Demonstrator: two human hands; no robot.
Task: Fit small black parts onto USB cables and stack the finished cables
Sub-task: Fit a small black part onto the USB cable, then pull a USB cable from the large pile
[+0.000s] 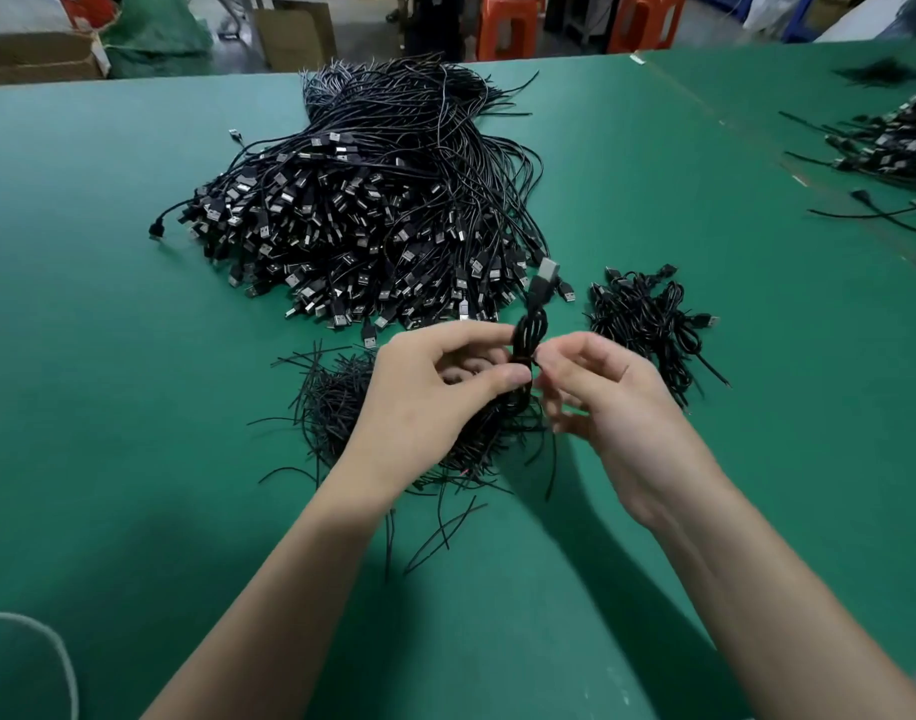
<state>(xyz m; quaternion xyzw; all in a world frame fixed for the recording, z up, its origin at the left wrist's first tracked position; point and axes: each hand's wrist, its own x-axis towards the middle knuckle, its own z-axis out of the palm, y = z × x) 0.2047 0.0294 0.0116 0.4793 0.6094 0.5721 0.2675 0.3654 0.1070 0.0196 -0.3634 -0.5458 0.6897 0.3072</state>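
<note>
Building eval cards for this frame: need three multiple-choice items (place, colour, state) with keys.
1. Where is the small pile of coiled cables relative to the big cable heap? A. right of it B. left of it C. on top of it
2. Colour of the table? A. grey B. green C. white
3. State of the held cable? A. loose on the table B. coiled, pinched by both hands C. plugged into a socket
Answers: 1 A, the pile lies beside the heap's right edge; 2 B, the surface is green; 3 B, left hand and right hand pinch the coil, plug pointing up.
</note>
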